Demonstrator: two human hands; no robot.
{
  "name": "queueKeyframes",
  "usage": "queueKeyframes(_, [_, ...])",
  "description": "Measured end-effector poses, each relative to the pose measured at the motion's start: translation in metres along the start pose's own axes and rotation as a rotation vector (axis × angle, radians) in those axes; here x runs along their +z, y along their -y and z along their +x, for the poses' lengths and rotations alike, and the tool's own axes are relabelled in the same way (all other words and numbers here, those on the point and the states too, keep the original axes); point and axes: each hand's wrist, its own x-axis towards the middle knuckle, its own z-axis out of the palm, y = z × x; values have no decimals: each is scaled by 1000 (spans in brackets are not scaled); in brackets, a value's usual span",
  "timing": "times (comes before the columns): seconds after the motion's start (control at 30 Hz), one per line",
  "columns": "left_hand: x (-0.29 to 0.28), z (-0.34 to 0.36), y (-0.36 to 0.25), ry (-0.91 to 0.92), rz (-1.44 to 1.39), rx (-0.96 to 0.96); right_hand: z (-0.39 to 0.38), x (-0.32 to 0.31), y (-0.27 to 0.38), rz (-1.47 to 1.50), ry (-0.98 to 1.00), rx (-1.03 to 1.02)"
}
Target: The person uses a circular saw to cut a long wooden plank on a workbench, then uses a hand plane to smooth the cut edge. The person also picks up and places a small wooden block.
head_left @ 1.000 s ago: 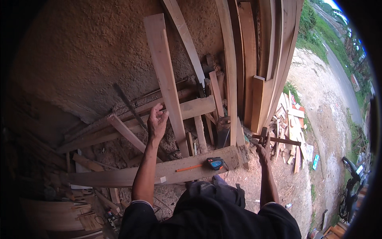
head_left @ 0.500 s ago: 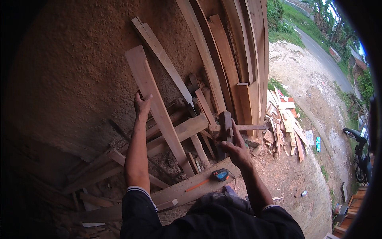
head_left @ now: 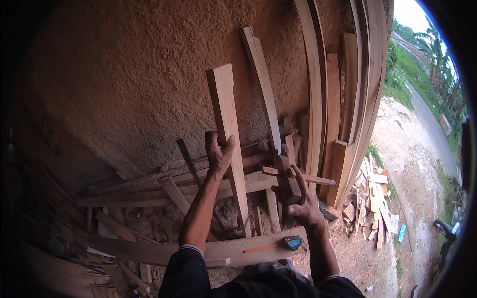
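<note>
My left hand [head_left: 219, 155] grips a planed wooden board [head_left: 227, 111] partway along, thumb across its face. The board stands steeply tilted, its lower end down by a thick timber beam [head_left: 198, 252] in front of me. In my right hand [head_left: 307, 204] is a dark wooden block with a crossbar [head_left: 287, 183], its thin bar sticking out on both sides. Fingers pass up the block's right side while the thumb shows below; part of the grip is hidden. A blue and black tape measure [head_left: 294, 243] and an orange pencil [head_left: 261, 248] lie on the beam.
Several long planks [head_left: 313, 99] lean on the rough earthen wall [head_left: 149, 74], with a handsaw blade [head_left: 274, 130] near them. Offcuts [head_left: 377, 198] are heaped at the right. Crossed timbers [head_left: 194, 191] lie behind the beam, and a road [head_left: 435, 124] runs beyond.
The view has swung, shifting the scene rightward. The board now stands more upright, turned to show its narrow edge. The block with a crossbar has tilted in my right hand; my thumb has moved away from it.
</note>
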Motion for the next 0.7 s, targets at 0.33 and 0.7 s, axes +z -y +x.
queueKeyframes(0.33, [4,-51,-88,100,-372,-24,31,29,-11,-133,-83,130])
queueKeyframes(0.7, [23,-59,-106,308,-575,-162,66,19,9,-291,76,-230])
